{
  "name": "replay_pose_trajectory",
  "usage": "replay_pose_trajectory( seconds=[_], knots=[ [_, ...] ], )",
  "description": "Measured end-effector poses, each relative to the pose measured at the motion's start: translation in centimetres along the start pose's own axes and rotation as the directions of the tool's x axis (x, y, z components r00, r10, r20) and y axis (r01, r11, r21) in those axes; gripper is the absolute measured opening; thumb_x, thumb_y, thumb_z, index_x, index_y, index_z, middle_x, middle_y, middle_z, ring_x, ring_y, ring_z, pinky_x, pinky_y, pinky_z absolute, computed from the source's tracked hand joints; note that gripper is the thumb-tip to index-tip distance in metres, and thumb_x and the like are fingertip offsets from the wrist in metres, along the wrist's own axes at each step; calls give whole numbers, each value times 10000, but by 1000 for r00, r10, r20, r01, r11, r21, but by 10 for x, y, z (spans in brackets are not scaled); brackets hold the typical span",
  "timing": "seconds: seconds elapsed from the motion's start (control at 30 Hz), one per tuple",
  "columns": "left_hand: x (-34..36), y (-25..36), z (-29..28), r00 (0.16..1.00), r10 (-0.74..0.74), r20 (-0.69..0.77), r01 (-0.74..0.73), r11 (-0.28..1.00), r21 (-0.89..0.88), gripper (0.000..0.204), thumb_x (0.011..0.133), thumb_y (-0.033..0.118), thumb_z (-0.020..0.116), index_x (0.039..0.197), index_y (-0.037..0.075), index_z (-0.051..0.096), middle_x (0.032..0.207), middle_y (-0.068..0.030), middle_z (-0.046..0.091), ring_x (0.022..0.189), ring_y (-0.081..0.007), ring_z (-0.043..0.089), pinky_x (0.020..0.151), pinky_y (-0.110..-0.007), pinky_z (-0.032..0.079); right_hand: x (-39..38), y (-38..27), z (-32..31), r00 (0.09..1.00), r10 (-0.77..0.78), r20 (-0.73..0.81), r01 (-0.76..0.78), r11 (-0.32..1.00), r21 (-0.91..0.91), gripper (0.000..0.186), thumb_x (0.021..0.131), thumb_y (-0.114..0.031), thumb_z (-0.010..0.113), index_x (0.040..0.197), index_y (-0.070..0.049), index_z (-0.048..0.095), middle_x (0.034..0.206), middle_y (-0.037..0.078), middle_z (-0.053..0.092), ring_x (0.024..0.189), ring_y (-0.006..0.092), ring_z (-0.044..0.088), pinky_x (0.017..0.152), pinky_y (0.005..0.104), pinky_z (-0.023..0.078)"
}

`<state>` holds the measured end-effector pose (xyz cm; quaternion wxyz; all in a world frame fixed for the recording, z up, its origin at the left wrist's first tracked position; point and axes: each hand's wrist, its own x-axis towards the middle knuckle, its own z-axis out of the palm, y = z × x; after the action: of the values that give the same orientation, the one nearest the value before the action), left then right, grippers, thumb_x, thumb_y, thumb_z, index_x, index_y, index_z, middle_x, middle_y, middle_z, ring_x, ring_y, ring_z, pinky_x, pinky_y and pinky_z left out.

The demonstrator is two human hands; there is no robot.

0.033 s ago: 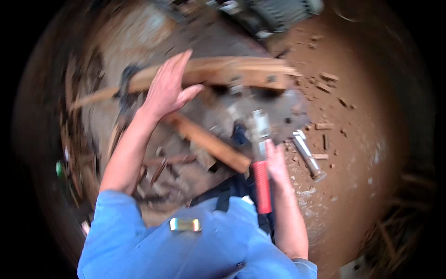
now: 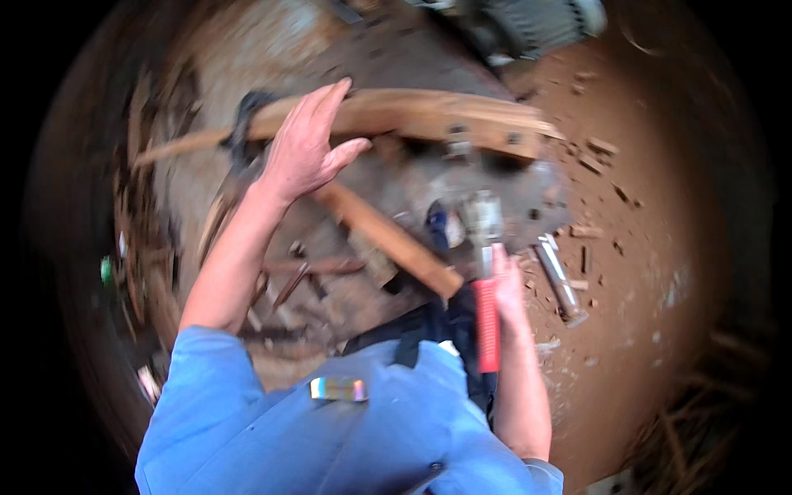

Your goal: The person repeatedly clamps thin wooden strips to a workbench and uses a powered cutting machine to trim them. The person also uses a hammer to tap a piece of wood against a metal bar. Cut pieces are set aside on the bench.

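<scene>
My left hand point(image 2: 307, 157) is open, fingers together and stretched out, thumb apart. It lies on or just over the left part of a curved wooden beam point(image 2: 412, 111) with dark holes near its right end. My right hand point(image 2: 507, 285) is closed round the metal shaft of a hammer point(image 2: 487, 326) with a red grip; the grip hangs toward me below the hand. The metal head is blurred and points away from me, short of the beam. A straight wooden bar point(image 2: 392, 239) slants below the beam.
A black clamp-like piece point(image 2: 242, 128) wraps the beam's left side. A ribbed motor point(image 2: 536, 29) stands at the far side. Wood chips and a shiny metal tube point(image 2: 559, 279) lie on the brown ground at right. Wood scraps point(image 2: 309, 276) lie near me; more are heaped at left.
The view has shifted, so the beam, bar and ground sit farther right. My left hand is slightly farther left along the beam. The hammer stays in my right hand.
</scene>
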<state>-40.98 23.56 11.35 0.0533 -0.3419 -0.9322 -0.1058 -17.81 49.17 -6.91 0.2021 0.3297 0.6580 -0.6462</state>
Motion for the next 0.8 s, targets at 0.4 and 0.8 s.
replay_pose_trajectory(
  seconds=[0.4,0.8],
  knots=[
    [-358,95,-54,604,-795,55,797,602,-45,333,842,160,671,1140,13,646,1123,-189,642,1035,-379,610,881,-435,500,-38,-24,-41,995,12,100,-10,1000,-20,465,1030,-469,458,1049,-24,594,832,85,648,747,151,644,673,293,531],
    [-420,84,-38,682,-691,238,657,722,217,432,716,59,654,1145,30,612,1123,-122,572,1102,-318,535,976,-434,435,-171,-112,-3,868,-174,465,447,681,-579,196,878,-108,702,1028,8,652,839,166,672,761,274,676,691,352,536]
  ],
)
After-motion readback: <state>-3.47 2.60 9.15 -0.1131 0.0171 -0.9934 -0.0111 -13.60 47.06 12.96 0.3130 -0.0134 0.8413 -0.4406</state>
